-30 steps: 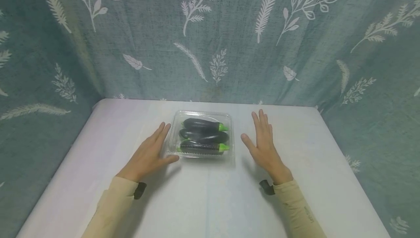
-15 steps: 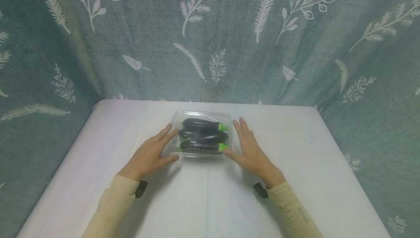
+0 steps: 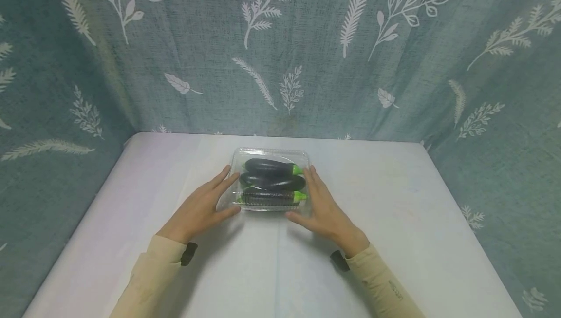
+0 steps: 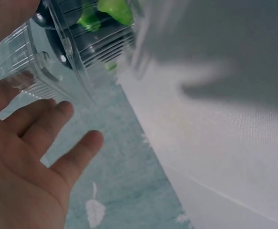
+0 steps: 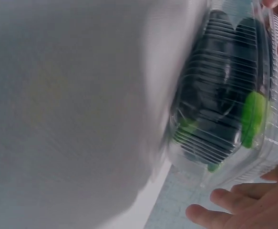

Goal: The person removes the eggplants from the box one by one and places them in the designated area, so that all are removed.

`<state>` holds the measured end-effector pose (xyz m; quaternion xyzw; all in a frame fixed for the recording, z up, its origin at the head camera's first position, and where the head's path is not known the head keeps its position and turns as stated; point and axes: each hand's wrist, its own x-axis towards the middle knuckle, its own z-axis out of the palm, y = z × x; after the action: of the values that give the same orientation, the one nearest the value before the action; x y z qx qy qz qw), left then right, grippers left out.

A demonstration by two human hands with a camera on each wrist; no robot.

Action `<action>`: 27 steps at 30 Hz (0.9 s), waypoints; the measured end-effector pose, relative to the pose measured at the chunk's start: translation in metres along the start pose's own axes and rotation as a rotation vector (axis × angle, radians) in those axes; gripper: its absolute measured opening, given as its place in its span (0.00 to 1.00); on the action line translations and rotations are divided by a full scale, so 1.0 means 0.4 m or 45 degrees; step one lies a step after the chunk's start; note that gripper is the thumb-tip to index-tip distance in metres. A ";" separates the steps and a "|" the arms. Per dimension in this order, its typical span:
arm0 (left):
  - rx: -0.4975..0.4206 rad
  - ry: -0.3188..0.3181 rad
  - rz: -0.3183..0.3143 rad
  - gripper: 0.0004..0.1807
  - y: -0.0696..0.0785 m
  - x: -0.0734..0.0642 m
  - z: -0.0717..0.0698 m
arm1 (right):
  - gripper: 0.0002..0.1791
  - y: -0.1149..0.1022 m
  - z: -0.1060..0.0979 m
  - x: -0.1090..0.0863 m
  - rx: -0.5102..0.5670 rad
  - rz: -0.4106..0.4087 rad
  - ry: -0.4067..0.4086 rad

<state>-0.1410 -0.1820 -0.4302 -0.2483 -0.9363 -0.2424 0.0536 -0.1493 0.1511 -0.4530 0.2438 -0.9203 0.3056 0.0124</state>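
A clear plastic clamshell box (image 3: 271, 153) lies on the white table with its lid down over three dark eggplants (image 3: 272, 181) with green stems. My left hand (image 3: 199, 213) is at the box's left side, fingers straight and spread, thumb near the front corner. On the opposite side, my right hand (image 3: 328, 215) has its fingertips at the right wall and its thumb at the front edge. The left wrist view shows the box's ribbed wall (image 4: 57, 78) beside spread fingers (image 4: 77, 157). In the right wrist view, straight fingers (image 5: 234, 205) lie along the box (image 5: 253, 160).
The white table (image 3: 219, 269) reaches back to a green curtain (image 3: 280, 79) with white leaf prints, which also hangs at the left and right. A small black device (image 3: 188, 254) is worn at my left wrist, and a similar one (image 3: 339, 261) at my right.
My right hand has moved left and slightly toward me, from apart from the box to its right side. The left hand has stayed nearly still, and the box keeps its place.
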 end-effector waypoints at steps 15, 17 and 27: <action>-0.039 -0.018 0.011 0.40 0.014 -0.003 -0.009 | 0.59 0.021 -0.009 0.013 -0.279 -0.212 0.148; -0.050 -0.029 -0.002 0.40 0.015 -0.002 -0.012 | 0.57 0.022 -0.014 0.017 -0.332 -0.242 0.142; -0.073 -0.001 0.031 0.40 0.014 -0.001 -0.011 | 0.45 0.026 -0.023 0.024 -0.634 -0.433 0.185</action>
<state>-0.1381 -0.1800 -0.4239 -0.2610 -0.9260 -0.2685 0.0491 -0.1637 0.1595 -0.4496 0.3612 -0.9097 0.0810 0.1883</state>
